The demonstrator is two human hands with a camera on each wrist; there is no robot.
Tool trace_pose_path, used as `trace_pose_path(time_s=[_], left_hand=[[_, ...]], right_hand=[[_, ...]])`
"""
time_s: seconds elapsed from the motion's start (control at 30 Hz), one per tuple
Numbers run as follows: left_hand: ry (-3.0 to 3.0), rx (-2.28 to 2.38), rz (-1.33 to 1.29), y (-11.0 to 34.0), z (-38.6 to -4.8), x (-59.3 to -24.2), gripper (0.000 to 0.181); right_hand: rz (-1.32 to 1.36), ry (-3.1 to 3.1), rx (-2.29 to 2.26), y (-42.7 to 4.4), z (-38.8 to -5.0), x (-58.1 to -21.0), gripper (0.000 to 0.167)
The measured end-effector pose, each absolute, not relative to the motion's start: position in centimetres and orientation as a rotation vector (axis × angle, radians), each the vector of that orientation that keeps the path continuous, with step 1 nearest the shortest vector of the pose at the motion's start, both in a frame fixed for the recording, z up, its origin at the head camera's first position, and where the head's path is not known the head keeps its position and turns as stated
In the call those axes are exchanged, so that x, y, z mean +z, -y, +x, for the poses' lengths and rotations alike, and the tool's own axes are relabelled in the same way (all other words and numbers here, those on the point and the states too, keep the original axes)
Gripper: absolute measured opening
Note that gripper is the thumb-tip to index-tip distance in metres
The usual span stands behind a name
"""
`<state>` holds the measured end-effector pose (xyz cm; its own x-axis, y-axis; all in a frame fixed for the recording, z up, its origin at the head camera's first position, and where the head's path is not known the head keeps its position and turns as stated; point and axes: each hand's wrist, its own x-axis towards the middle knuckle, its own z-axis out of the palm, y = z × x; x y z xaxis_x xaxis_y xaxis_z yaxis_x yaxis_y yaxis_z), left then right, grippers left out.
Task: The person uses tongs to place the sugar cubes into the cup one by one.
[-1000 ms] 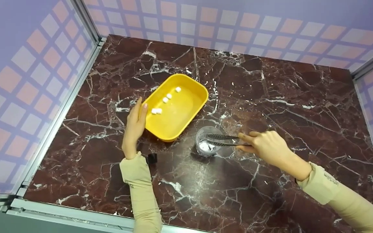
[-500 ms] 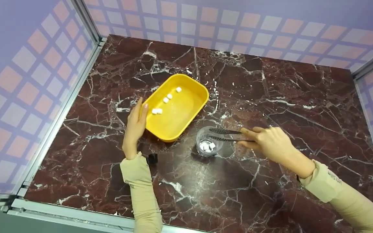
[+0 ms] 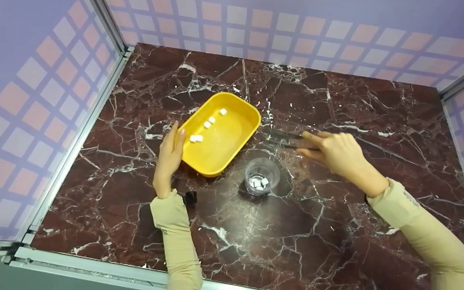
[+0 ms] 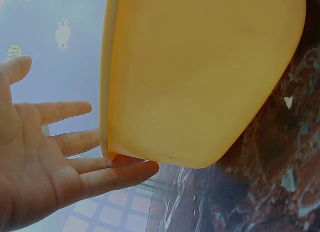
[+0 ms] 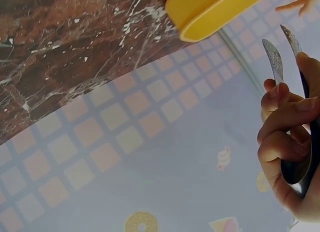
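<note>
Several small white cubes (image 3: 208,125) lie along the left side of a yellow plastic tray (image 3: 238,139). My left hand (image 3: 169,153) rests against the tray's left side. In the left wrist view the fingers (image 4: 120,178) are straight and spread, touching the tray wall (image 4: 200,81) and its rim. My right hand (image 3: 338,155) grips black tongs (image 5: 300,177), whose perforated tips stand apart with nothing between them. They are blurred in the head view, just right of the tray. Below them a clear cup (image 3: 270,171) stands upright, several white cubes at its bottom.
Everything stands on a dark red marbled tabletop (image 3: 312,249). Checkered panels (image 3: 284,36) in metal framing enclose its back, left and right sides. A metal rail (image 3: 83,268) runs along the front edge.
The right hand has drawn the tongs out of the cup and moved them up, away toward the back, beside the tray. The left hand and tray have stayed in place.
</note>
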<state>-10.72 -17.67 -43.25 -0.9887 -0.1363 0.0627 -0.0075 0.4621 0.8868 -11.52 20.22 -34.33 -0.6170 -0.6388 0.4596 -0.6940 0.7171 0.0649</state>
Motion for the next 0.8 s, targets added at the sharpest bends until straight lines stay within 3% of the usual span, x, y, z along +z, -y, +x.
trace_pose_path(time_s=[0.8], left_hand=[[2.574, -1.529, 0.135, 17.6, -10.8, -43.3, 0.049]], right_hand=[[0.858, 2.793, 0.046, -11.9, -19.9, -34.9, 0.043]])
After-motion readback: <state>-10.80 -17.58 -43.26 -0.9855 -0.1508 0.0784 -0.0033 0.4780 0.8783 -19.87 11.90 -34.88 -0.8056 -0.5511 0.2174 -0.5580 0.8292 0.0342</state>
